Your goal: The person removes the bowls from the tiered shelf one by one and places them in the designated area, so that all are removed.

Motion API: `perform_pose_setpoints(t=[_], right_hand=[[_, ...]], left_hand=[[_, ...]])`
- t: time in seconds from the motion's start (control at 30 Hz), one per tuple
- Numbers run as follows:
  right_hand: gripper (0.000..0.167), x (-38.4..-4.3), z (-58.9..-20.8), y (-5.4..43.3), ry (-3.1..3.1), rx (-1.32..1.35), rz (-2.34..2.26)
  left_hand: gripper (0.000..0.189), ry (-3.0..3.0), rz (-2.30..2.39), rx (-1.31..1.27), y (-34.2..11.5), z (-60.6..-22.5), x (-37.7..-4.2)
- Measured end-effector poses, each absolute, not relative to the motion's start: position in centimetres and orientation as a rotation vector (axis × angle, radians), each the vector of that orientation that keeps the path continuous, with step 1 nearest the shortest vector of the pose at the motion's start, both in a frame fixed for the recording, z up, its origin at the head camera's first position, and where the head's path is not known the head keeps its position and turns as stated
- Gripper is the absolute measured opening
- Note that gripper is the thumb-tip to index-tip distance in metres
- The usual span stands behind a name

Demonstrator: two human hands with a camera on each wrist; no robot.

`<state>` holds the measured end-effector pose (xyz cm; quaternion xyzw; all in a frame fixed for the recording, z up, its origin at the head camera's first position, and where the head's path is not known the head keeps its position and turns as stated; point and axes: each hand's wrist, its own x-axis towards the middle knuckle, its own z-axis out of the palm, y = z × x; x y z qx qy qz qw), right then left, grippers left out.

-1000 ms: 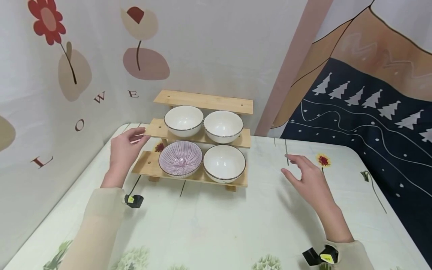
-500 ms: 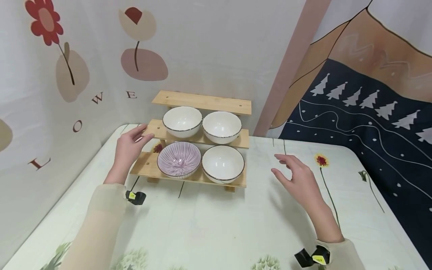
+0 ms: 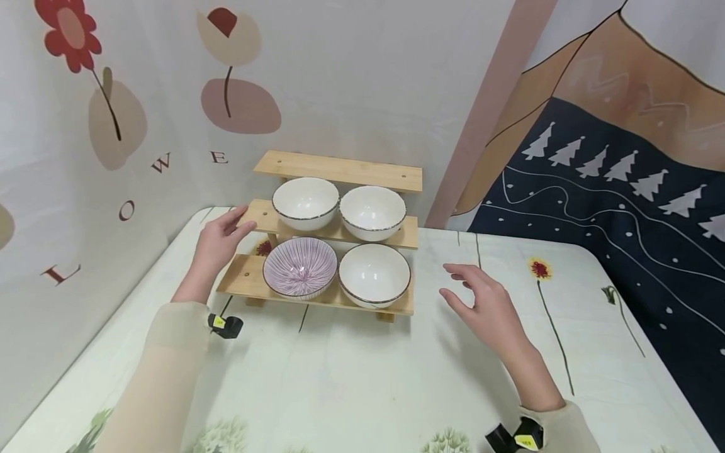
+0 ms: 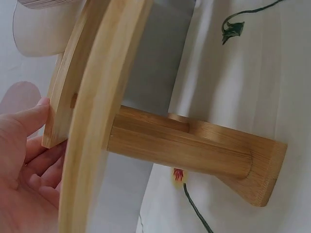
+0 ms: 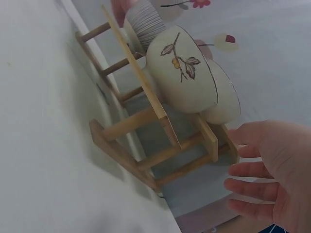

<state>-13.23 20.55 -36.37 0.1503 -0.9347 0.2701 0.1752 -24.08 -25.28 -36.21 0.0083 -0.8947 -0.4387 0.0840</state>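
A three-tier wooden display rack (image 3: pixel 340 170) stands on the table with bowls on its two lower tiers. On the middle tier are two white bowls (image 3: pixel 306 202) with dark rims. The bottom tier holds a purple-striped bowl (image 3: pixel 300 267) and another white bowl (image 3: pixel 375 275), which shows a painted branch in the right wrist view. My left hand (image 3: pixel 218 242) pinches the left end of the middle tier, thumb above and fingers beneath, as the left wrist view (image 4: pixel 31 160) shows. To the right of the rack, my right hand (image 3: pixel 481 305) hovers apart from it, fingers spread and holding nothing.
A pale floral cloth (image 3: pixel 340 384) covers the table. Behind the rack hangs a light curtain (image 3: pixel 362 82) with flower prints, and a dark tree-patterned cloth (image 3: pixel 595 195) hangs at the right. The top tier sits close to the back curtain.
My left hand has shifted slightly right onto the end of the middle tier. The right hand has moved left, closer to the rack. The bowls stay in place.
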Motion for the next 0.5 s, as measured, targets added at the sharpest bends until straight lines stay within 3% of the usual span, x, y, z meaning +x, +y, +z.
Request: perform_pose_setpoints(t=[0.5], right_hand=[[0.038, -12.9, -36.1, 19.1, -2.584, 0.472, 0.903]], left_hand=[[0.073, -2.788, -1.493, -0.150, -26.8, -36.6, -25.2]])
